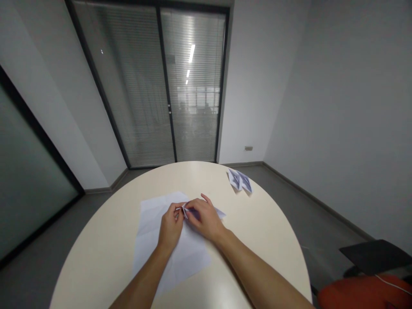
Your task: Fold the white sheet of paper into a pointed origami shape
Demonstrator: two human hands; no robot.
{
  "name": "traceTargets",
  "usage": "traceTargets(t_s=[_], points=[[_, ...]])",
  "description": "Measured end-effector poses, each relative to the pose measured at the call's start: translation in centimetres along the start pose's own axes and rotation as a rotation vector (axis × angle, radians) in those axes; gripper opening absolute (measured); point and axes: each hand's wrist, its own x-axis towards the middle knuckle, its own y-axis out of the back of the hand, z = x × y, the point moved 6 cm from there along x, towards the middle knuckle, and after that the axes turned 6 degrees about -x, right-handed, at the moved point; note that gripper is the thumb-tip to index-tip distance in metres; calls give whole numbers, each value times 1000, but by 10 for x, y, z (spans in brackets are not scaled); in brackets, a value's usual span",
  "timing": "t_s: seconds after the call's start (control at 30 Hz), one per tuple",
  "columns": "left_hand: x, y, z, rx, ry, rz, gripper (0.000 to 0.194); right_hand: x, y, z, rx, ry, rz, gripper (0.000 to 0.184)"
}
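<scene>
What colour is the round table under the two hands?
The round table is pale cream, almost off-white, plain with no pattern. The head view shows it.

Matt white paper sheet (pixel 154 227) lies on a smooth, faintly glossy table (pixel 264 231).

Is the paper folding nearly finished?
Two folded paper pieces already lie done at the far edge of the round table. The left hand and right hand are pinching another small folded paper, partway creased. A large white sheet beneath looks creased but not folded up.
</scene>
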Motion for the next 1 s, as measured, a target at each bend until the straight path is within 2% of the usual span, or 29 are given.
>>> traceTargets(t_s=[0.17,0.27,0.33,0.43,0.53,0.63,0.73,0.87,1.0], points=[[0,4,-16,-10,75,64,15,16,6,-7,-134,-47,-54,12],[2,8,-26,-11,107,117,15,19,7,-13,-184,40,-78,11],[3,10,-30,-13,114,135,15,15,8,-14,-177,77,-31,13],[3,12,-28,-5,98,160,14,3,6,-13,-130,130,34,19],[2,11,-21,-23,67,193,14,-7,2,-10,-98,170,3,32],[2,8,-19,-94,75,206,14,-10,0,0,-134,130,-46,42],[2,6,-21,-139,90,217,16,-9,3,10,-214,124,-36,36],[2,3,-23,-167,104,204,17,-6,15,17,-305,169,90,22],[1,-4,-22,-210,129,138,23,-6,24,19,-327,198,173,20]])
